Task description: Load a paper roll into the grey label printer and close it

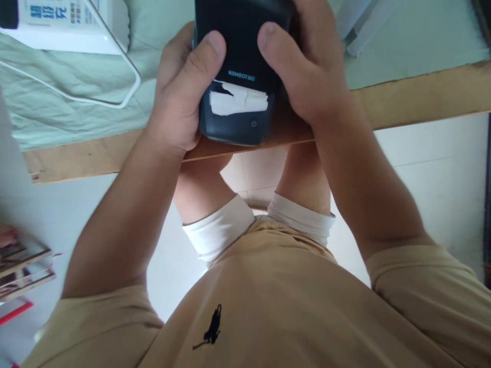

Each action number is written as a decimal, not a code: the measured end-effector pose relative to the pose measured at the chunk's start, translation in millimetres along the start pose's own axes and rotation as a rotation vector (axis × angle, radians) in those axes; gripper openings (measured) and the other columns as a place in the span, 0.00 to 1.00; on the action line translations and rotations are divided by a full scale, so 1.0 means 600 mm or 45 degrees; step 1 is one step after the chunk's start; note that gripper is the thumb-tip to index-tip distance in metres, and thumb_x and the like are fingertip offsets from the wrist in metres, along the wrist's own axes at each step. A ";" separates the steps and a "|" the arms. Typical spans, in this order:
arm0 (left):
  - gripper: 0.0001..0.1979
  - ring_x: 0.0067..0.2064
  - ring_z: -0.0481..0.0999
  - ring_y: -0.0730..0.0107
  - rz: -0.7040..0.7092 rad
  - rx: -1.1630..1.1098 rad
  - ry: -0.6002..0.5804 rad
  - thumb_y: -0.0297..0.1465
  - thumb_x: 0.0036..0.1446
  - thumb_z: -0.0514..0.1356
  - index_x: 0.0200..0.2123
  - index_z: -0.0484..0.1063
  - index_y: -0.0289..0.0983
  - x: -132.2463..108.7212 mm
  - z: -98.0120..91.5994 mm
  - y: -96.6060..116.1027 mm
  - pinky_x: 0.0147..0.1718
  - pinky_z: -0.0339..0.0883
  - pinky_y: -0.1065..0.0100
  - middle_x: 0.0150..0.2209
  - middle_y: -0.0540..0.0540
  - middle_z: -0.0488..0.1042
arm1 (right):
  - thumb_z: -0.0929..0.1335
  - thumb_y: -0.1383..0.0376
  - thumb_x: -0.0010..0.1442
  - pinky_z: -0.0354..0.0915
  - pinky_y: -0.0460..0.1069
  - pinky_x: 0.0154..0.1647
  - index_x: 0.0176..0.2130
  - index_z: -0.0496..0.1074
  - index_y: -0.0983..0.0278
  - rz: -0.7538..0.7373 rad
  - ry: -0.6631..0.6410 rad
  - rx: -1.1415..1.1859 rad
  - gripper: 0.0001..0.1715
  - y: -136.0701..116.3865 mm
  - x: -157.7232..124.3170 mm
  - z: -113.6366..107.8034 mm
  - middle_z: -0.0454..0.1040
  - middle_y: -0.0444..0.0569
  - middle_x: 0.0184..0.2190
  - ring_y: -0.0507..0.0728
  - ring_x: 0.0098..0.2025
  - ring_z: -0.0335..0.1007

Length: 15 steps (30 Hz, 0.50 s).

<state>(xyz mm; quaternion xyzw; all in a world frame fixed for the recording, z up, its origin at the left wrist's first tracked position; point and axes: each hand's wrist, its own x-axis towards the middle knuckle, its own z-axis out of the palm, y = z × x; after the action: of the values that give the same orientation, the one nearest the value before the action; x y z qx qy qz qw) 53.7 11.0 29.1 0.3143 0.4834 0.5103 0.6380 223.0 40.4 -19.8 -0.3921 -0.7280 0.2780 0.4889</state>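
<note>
A dark label printer [240,56] marked NIIMBOT is held between both hands over the table's near edge; its top runs out of view. My left hand [184,87] grips its left side, with the thumb lying on the upper face. On the other side my right hand [307,66] is closed round it, its thumb pressed on the face and the fingers mostly hidden behind. A torn strip of white label paper [240,99] lies across the printer's lower part. Below that strip is a small power button [253,123].
A white box [72,25] with blue print and a white cable [132,84] are on the green cloth [111,115] at left. Translucent plastic pieces [364,25] lie at upper right. The table's wooden edge [422,94] runs across above my legs. Stacked items [25,266] stand at lower left.
</note>
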 end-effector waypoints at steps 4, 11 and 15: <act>0.17 0.61 0.78 0.64 0.276 0.009 -0.324 0.18 0.72 0.49 0.38 0.77 0.29 0.006 -0.021 -0.008 0.66 0.66 0.65 0.30 0.47 0.78 | 0.65 0.52 0.66 0.67 0.49 0.63 0.59 0.69 0.77 -0.027 0.002 -0.039 0.35 -0.005 -0.002 0.001 0.78 0.51 0.55 0.54 0.58 0.73; 0.06 0.41 0.76 0.65 0.341 0.105 -0.625 0.31 0.70 0.59 0.39 0.73 0.35 0.036 -0.062 -0.026 0.42 0.72 0.67 0.35 0.46 0.75 | 0.66 0.51 0.67 0.66 0.47 0.61 0.58 0.68 0.77 0.043 0.002 -0.034 0.34 -0.019 -0.005 -0.003 0.75 0.48 0.53 0.54 0.56 0.73; 0.09 0.40 0.74 0.63 0.371 0.084 -0.658 0.37 0.66 0.65 0.37 0.72 0.38 0.050 -0.069 -0.033 0.40 0.70 0.63 0.34 0.46 0.72 | 0.63 0.49 0.72 0.62 0.45 0.65 0.59 0.65 0.76 0.011 -0.065 -0.080 0.34 -0.022 -0.007 -0.006 0.73 0.45 0.54 0.49 0.59 0.70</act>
<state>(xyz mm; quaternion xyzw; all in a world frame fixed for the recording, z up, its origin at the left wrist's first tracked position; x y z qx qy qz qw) 22.0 30.1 -11.1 0.5204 0.2712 0.4834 0.6496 223.1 30.1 -10.5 -0.4032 -0.7469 0.2668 0.4565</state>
